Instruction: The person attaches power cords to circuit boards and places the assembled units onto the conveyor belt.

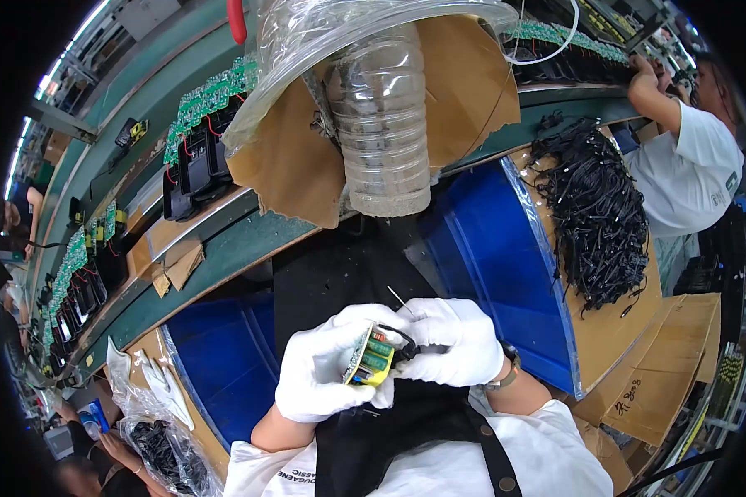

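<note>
My left hand (317, 369), in a white glove, is closed around a small circuit board (373, 358) with green cylindrical parts and a yellow-wrapped part. My right hand (460, 341), also gloved, is closed on a black cable (402, 341) at the board's right edge. A thin metal tip (398, 296) sticks up above the right hand's fingers; what it belongs to is hidden. Both hands are close together in front of my black apron (352, 451).
A clear plastic bottle (383, 124) stands ahead among brown cardboard. Blue bins (506, 265) flank me. Black cables (601, 211) are heaped on cardboard at the right. Green circuit boards (211, 95) line the conveyor. A co-worker (688, 157) works at the far right.
</note>
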{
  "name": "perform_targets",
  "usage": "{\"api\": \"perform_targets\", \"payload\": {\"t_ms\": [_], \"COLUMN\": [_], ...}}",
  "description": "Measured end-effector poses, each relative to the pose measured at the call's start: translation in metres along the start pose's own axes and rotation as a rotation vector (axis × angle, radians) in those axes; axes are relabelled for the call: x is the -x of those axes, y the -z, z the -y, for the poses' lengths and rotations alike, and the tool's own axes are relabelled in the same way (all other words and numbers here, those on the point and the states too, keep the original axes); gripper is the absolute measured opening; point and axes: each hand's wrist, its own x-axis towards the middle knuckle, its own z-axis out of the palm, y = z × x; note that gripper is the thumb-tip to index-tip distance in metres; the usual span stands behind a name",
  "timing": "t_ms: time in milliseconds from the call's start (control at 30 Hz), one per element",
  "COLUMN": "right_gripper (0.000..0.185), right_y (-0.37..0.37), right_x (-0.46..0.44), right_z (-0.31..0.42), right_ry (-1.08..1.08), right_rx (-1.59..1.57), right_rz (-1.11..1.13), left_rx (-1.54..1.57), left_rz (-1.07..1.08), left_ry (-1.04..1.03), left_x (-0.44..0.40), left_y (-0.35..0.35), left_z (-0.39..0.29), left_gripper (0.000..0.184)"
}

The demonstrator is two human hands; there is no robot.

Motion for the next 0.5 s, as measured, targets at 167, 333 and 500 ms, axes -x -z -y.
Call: {"api": "perform_targets", "payload": {"t_ms": [167,333,500], "right_gripper": [0.026,0.023,0.021], "right_y": [-0.005,-0.001,0.008], "right_x": [-0.002,-0.003,-0.007], "right_z": [0.01,0.008,0.004], "right_ry": [0.021,0.109,0.147], "right_rx": [0.224,0.332,0.351], "right_rz": [-0.052,0.002,0.111], "left_rx": [-0.019,-0.268,-0.397], "left_rz": [-0.007,-0.028,-0.308], "left_ry": [-0.066,-0.075,0.074], "left_x": [0.0,0.0,-0.006], "left_y": [-0.001,-0.006,-0.036], "left_z": [0.007,-0.012,-0.021], "left_gripper": [0.066,0.062,0.058]}}
